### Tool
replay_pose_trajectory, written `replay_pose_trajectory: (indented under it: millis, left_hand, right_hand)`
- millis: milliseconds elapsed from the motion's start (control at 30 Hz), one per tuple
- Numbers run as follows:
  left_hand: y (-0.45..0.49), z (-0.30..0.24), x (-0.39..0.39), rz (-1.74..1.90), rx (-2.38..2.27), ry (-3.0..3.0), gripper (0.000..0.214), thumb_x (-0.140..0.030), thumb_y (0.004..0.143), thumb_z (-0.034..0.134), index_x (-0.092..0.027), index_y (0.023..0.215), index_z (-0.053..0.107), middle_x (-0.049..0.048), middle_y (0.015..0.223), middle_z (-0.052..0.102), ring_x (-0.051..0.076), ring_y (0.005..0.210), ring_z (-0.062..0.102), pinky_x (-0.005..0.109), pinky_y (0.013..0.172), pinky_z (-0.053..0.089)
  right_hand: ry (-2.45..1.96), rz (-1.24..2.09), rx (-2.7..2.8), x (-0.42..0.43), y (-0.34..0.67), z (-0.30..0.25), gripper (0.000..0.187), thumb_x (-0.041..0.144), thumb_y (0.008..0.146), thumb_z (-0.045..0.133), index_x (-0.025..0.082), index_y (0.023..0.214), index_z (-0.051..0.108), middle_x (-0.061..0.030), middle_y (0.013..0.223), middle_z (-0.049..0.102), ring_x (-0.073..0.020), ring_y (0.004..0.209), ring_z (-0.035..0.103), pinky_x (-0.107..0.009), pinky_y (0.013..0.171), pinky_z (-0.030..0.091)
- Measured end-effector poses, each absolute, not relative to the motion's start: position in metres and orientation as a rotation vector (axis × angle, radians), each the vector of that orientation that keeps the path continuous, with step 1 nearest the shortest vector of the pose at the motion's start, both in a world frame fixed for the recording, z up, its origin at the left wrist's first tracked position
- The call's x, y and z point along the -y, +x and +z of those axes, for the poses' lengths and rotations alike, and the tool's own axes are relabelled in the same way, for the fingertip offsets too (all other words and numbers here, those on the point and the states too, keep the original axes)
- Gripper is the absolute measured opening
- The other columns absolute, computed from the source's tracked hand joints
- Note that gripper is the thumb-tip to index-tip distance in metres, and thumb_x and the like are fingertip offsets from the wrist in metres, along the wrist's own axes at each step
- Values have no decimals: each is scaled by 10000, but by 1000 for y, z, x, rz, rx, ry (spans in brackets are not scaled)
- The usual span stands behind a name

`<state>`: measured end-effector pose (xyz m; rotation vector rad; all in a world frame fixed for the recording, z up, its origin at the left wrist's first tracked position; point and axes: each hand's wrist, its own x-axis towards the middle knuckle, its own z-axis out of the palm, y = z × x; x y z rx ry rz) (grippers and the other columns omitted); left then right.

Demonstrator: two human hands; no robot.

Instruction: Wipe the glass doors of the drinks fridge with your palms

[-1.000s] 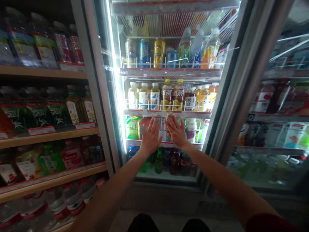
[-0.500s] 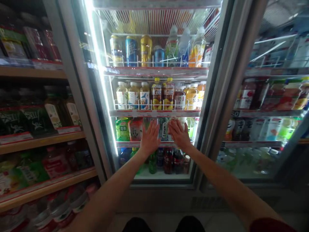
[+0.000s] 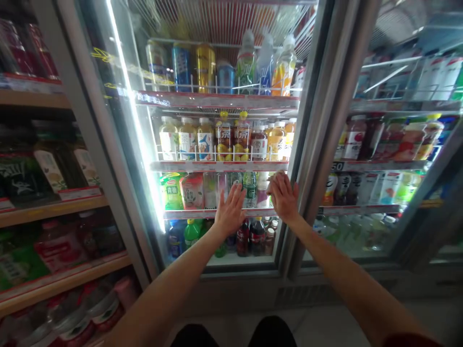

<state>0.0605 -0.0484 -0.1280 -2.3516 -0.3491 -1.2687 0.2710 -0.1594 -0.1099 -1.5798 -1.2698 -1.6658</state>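
Observation:
My left hand [image 3: 230, 211] is held out flat with its fingers stretched, in front of the glass door [image 3: 224, 266] of a lit drinks fridge. Whether its fingertips touch the glass, I cannot tell. Close to the door's right frame, my right hand [image 3: 285, 197] bends its fingers over a pale crumpled cloth [image 3: 274, 177], partly hidden under them. Behind the hands, on the third shelf, stand a green carton [image 3: 172, 191], a red carton [image 3: 192, 191] and a dark green-labelled bottle [image 3: 249, 189].
Bottled teas [image 3: 187, 140] fill the shelf above, with cans [image 3: 205, 67] higher up. A metal door frame [image 3: 327, 130] separates a second fridge at right. Wooden shelves [image 3: 50, 207] with drinks stand at left. My dark-covered knees [image 3: 273, 332] show at the bottom.
My right hand has moved right across the door toward its frame, away from my left hand. My left hand sits slightly lower and still has its fingers stretched. The view has shifted slightly.

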Motion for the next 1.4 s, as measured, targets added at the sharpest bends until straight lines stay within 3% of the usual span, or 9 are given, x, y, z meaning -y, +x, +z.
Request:
replay_pose_trajectory:
  millis: [200, 367, 600, 833, 1033, 1267, 1400]
  left_hand:
    - [65, -133, 57, -1256, 398, -2365, 627, -311, 850, 476, -130, 1429, 315, 147, 1536, 267, 261, 1450, 157, 542, 1162, 117]
    - [59, -155, 67, -1203, 402, -2401, 619, -334, 869, 471, -129, 1433, 319, 157, 1521, 294, 260, 1441, 195, 546, 1157, 135]
    - [53, -190, 69, -1100, 500, -2443, 647, -351, 860, 490, -140, 1447, 317, 143, 1534, 268, 269, 1440, 196, 533, 1158, 154]
    - [49, -232, 72, -1010, 515, -2517, 637, -340, 858, 491, -129, 1441, 342, 152, 1521, 285, 278, 1426, 239, 547, 1151, 175]
    - [44, -226, 61, -1030, 617, -2493, 652, -346, 857, 503, -105, 1439, 337, 156, 1526, 262, 283, 1431, 220, 549, 1151, 174]
    - [26, -229, 47, -1059, 694, -2470, 661, -338, 857, 510, -103, 1445, 320, 152, 1534, 239, 278, 1437, 197, 555, 1154, 155]
    - [13, -227, 37, -1056, 761, -2469, 669, -342, 855, 513, -101, 1447, 317, 155, 1536, 229, 282, 1440, 183, 559, 1154, 147]
  right_hand:
    - [-1591, -1664, 1141, 166, 288, -106, 482, 230, 898, 427, 149, 1370, 474, -148, 1486, 363, -292, 1427, 208, -519, 1108, 247]
    - [-1650, -1619, 1270, 162, 269, -161, 483, 215, 885, 446, 149, 1362, 478, -154, 1473, 383, -280, 1434, 190, -531, 1123, 205]
    - [-1610, -1565, 1187, 152, 269, -161, 509, 213, 904, 403, 163, 1411, 419, -148, 1489, 356, -290, 1431, 201, -572, 1131, 155]
    - [-1687, -1581, 1383, 159, 259, -236, 453, 172, 906, 426, 158, 1354, 492, -145, 1388, 501, -261, 1420, 247, -507, 1141, 163]
    - [-1615, -1606, 1287, 138, 248, -189, 468, 205, 914, 431, 161, 1379, 462, -142, 1473, 391, -268, 1435, 204, -508, 1144, 130]
    - [-1525, -1590, 1724, 125, 219, -218, 463, 140, 900, 440, 174, 1359, 484, -87, 1414, 487, -227, 1447, 163, -479, 1175, 49]
    - [-1499, -1560, 1643, 112, 209, -195, 494, 144, 902, 441, 180, 1395, 437, -104, 1446, 443, -233, 1445, 170, -503, 1169, 41]
